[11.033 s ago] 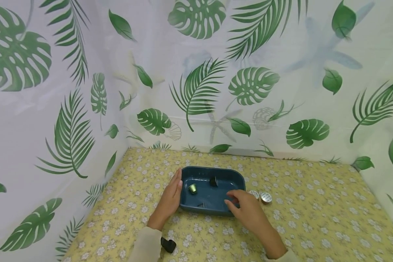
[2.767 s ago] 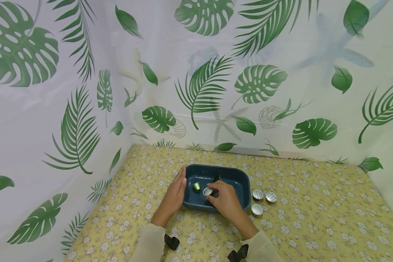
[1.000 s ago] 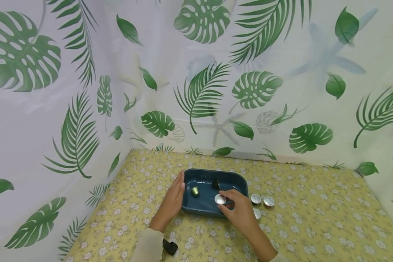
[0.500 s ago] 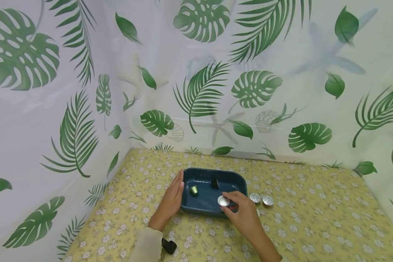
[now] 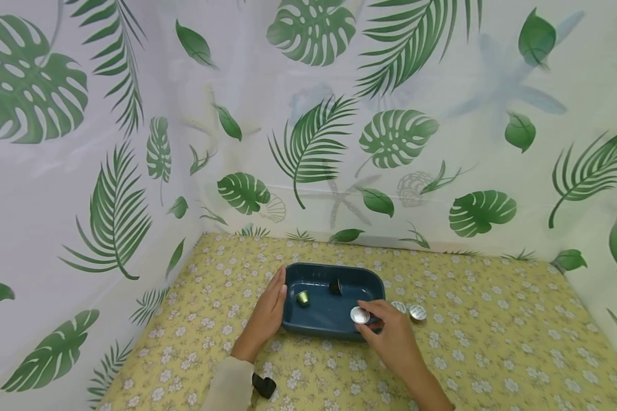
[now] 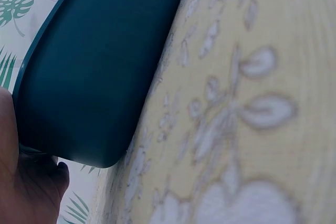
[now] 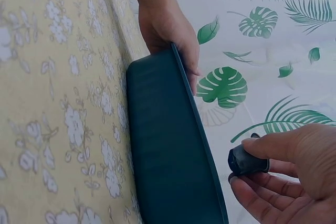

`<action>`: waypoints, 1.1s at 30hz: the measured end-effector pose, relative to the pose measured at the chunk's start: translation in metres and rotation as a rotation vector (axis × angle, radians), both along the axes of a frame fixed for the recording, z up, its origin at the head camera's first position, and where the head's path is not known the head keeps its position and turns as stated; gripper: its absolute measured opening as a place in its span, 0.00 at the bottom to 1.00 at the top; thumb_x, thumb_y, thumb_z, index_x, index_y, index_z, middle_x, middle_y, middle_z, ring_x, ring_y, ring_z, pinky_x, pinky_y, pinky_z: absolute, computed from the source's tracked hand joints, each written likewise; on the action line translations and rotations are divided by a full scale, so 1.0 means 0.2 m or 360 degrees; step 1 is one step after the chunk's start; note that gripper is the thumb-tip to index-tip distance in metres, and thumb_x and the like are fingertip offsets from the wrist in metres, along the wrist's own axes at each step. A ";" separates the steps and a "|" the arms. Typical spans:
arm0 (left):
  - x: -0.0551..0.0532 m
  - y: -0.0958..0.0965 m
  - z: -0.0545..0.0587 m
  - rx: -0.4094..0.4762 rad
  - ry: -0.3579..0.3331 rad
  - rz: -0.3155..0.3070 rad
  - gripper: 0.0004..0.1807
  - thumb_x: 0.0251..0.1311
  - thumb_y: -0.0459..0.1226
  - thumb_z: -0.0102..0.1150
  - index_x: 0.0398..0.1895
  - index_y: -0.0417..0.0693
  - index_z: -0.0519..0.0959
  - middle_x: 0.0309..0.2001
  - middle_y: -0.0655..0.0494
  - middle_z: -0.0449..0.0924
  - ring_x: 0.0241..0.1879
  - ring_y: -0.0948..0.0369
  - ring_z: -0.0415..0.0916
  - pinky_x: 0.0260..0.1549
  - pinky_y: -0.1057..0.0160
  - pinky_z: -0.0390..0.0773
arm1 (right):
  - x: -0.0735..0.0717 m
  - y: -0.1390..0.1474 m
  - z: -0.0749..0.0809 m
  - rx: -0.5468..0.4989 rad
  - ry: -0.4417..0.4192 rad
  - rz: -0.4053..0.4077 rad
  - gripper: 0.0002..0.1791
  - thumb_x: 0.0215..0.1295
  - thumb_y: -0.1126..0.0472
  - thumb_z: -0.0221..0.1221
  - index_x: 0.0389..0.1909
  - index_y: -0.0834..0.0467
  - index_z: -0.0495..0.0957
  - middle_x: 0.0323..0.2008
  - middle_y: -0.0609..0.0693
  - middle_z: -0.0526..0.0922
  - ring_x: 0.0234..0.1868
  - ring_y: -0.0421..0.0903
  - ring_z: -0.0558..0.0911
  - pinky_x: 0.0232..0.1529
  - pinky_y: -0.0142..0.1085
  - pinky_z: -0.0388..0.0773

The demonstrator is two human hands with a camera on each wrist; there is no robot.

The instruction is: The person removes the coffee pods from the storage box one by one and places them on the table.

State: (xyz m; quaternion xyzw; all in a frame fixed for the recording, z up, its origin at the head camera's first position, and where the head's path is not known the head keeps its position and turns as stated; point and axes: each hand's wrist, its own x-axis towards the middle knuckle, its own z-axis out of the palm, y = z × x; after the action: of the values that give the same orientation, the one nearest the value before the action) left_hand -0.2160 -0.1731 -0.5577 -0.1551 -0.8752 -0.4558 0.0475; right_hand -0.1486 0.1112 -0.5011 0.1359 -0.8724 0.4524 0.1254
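My right hand [image 5: 397, 339] pinches a coffee capsule between thumb and fingers, above the right part of a dark blue rectangular dish [image 5: 321, 315]. Its silver lid faces the head camera; the right wrist view shows the dark body of this coffee capsule [image 7: 245, 160] beyond the dish's rim. Inside the dish lie a green coffee capsule [image 5: 302, 298] on the left and a black coffee capsule [image 5: 335, 287] towards the back. With fingers extended, my left hand [image 5: 265, 313] rests against the dish's left end. In the left wrist view, the thumb side of that left hand [image 6: 37, 190] touches the end wall.
Right of the dish, two silver-lidded coffee capsules stand on the flowered yellow cloth [image 5: 493, 331]: a nearer capsule [image 5: 399, 306] partly behind my right hand, and a farther capsule [image 5: 417, 312]. A leaf-patterned white curtain [image 5: 432, 165] rises behind. A black strap piece [image 5: 264, 386] sits at my left cuff.
Over the last seconds my right hand has carried the pinched capsule rightwards from the dish's middle. A third capsule on the cloth is now hidden behind that hand. My left hand stays at the dish.
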 end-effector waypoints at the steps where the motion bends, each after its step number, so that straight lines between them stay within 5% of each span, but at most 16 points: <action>1: 0.00 0.00 0.00 0.0004 -0.0004 0.0001 0.29 0.85 0.44 0.30 0.83 0.55 0.41 0.82 0.61 0.36 0.81 0.52 0.38 0.76 0.48 0.46 | 0.00 0.01 0.00 0.0001 0.0013 0.0001 0.27 0.49 0.75 0.75 0.53 0.62 0.85 0.45 0.53 0.84 0.40 0.48 0.86 0.35 0.29 0.84; 10: 0.00 0.00 0.00 0.0007 -0.0005 0.0011 0.29 0.84 0.42 0.31 0.83 0.55 0.41 0.81 0.62 0.36 0.80 0.57 0.37 0.76 0.49 0.46 | 0.03 0.04 0.02 0.0018 0.0075 -0.0002 0.26 0.48 0.76 0.75 0.52 0.63 0.86 0.45 0.56 0.84 0.40 0.49 0.86 0.33 0.33 0.85; 19: 0.00 0.00 0.00 0.0021 0.0018 0.0003 0.29 0.84 0.42 0.31 0.83 0.53 0.42 0.82 0.59 0.37 0.80 0.50 0.39 0.76 0.47 0.47 | 0.05 0.08 0.02 0.0003 0.0063 -0.0003 0.25 0.49 0.76 0.74 0.52 0.64 0.85 0.44 0.55 0.84 0.38 0.47 0.85 0.34 0.28 0.83; 33: 0.01 0.01 0.02 0.0004 0.0031 0.0007 0.30 0.84 0.46 0.29 0.83 0.52 0.42 0.82 0.57 0.37 0.80 0.49 0.40 0.76 0.46 0.48 | 0.08 0.17 0.00 -0.0025 0.0091 -0.0054 0.23 0.51 0.76 0.74 0.50 0.64 0.86 0.43 0.54 0.84 0.38 0.49 0.87 0.36 0.34 0.85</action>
State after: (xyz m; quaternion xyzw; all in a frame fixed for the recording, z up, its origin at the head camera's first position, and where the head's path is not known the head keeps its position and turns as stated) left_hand -0.2139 -0.1713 -0.5541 -0.1573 -0.8744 -0.4553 0.0573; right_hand -0.1331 0.1459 -0.5009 0.1328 -0.8671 0.4531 0.1590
